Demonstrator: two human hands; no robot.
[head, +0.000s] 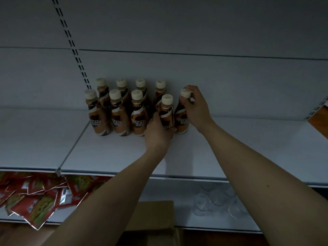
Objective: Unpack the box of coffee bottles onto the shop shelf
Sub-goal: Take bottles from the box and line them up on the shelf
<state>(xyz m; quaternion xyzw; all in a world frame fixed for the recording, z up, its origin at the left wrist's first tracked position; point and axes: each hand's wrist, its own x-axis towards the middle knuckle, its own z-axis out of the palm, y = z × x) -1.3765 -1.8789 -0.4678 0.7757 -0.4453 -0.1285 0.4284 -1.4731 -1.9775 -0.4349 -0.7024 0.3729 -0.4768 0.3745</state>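
Observation:
Several brown coffee bottles with cream caps stand in two rows at the back of the white shop shelf. My left hand is wrapped around the lower body of a front-row bottle. My right hand grips the cap and neck of the rightmost bottle, which stands on the shelf beside it. The cardboard box sits below the shelf between my forearms, partly hidden by my left arm.
Red snack packets lie piled on the lower shelf at left. Clear glasses stand on the lower shelf at right. A slotted upright runs up the back wall. A wire divider crosses the shelf at left.

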